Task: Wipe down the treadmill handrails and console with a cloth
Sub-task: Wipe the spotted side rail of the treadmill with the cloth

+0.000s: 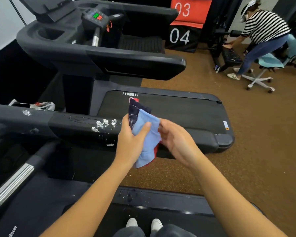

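View from above of a person standing on a treadmill, both bare arms reaching forward. The left hand [132, 141] grips a folded cloth [146, 134] – pale blue, with dark and red layers behind – thumb pressed across its front. The right hand [178, 142] sits at the cloth's right edge with fingers curled and touching it; whether it actually pinches the fabric cannot be told. The cloth is held in the air just right of the end of the near handrail [72, 124], which carries blobs of white foam [102, 124]. Beyond stands a second treadmill [99, 53] with green and red buttons [97, 17]. On the brown floor [246, 134] – far right – a person in a striped top [265, 26] bends over equipment beside a swivel chair [270, 65].
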Tool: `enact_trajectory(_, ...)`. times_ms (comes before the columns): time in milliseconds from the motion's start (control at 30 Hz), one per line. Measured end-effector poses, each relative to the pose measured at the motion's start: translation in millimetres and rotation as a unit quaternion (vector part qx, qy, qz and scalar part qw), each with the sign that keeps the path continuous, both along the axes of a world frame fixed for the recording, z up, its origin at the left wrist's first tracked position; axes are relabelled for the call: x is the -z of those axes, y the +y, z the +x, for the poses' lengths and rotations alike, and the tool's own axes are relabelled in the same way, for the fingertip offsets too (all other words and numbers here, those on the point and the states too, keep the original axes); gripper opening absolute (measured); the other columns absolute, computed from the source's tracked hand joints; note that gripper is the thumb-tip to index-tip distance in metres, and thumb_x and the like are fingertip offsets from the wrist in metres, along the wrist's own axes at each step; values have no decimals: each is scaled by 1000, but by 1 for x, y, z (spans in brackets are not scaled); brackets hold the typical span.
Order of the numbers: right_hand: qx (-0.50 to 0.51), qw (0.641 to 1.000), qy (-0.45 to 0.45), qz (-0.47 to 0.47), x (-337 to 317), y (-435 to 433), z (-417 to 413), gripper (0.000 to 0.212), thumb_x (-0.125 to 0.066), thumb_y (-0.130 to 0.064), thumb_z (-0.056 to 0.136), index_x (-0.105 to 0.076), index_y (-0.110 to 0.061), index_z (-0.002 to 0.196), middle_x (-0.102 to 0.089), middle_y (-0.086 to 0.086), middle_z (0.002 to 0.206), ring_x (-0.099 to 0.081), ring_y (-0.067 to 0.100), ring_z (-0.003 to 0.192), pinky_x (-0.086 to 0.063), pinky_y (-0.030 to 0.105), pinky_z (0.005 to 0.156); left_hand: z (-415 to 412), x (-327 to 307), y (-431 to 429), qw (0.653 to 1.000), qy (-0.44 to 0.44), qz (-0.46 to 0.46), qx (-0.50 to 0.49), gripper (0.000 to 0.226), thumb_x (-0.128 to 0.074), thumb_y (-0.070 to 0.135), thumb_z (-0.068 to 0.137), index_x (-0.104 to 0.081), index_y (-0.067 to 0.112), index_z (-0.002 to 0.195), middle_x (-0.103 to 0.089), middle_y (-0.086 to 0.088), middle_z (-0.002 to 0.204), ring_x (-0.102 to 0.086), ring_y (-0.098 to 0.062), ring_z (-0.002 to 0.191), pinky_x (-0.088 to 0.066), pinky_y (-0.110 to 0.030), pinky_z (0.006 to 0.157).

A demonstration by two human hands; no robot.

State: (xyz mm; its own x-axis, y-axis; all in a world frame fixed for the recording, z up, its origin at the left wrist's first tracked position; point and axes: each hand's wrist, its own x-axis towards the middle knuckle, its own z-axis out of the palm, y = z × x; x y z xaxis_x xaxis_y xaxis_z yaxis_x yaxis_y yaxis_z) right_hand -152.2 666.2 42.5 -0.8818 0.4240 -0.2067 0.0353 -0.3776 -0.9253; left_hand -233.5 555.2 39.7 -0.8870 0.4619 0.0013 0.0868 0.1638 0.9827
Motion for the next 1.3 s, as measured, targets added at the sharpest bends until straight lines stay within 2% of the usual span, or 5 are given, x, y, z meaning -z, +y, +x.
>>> enact_trajectory(167,86,897,-124,415,12,47,-4,23,-42,-23,99,-62,-26,111,-65,-10,108,-58,4,100,-46,23,89,-17,15,-16,977,196,-79,-29,52,-51,4,90,-34,14,138,-32,-3,144,-33,-3,126,-26,0,96)
enact_trajectory(467,56,686,-237,686,55,62,-9,37,-34,-32,100,-50,-17,70,-54,-4,66,-56,19,62,-37,31,60,6,65,11,847,414,-296,154,51,-39,41,91,-41,18,137,-40,-6,145,-25,-28,138,-4,-42,115)
enact_trajectory(900,65,698,-235,673,58,65,-9,39,-37,-33,99,-55,-16,69,-56,-3,62,-52,15,56,-37,28,60,-23,69,6,784,507,-323,155,42,-35,34,95,-53,14,128,-55,-6,131,-47,-29,125,-31,-47,107)
enact_trajectory(1133,74,689,-240,680,58,62,-10,38,-35,-33,99,-56,-17,71,-56,-3,64,-53,15,57,-40,29,64,-18,67,13,833,464,-290,85,41,-35,30,94,-56,11,124,-59,-7,127,-47,-31,124,-23,-45,109)
enact_trajectory(1300,82,685,-231,686,60,61,-11,39,-36,-30,98,-59,-14,72,-56,-2,63,-54,16,56,-44,32,62,6,86,15,769,549,-291,151,44,-38,28,94,-45,12,135,-48,-8,138,-38,-33,131,-11,-46,112)
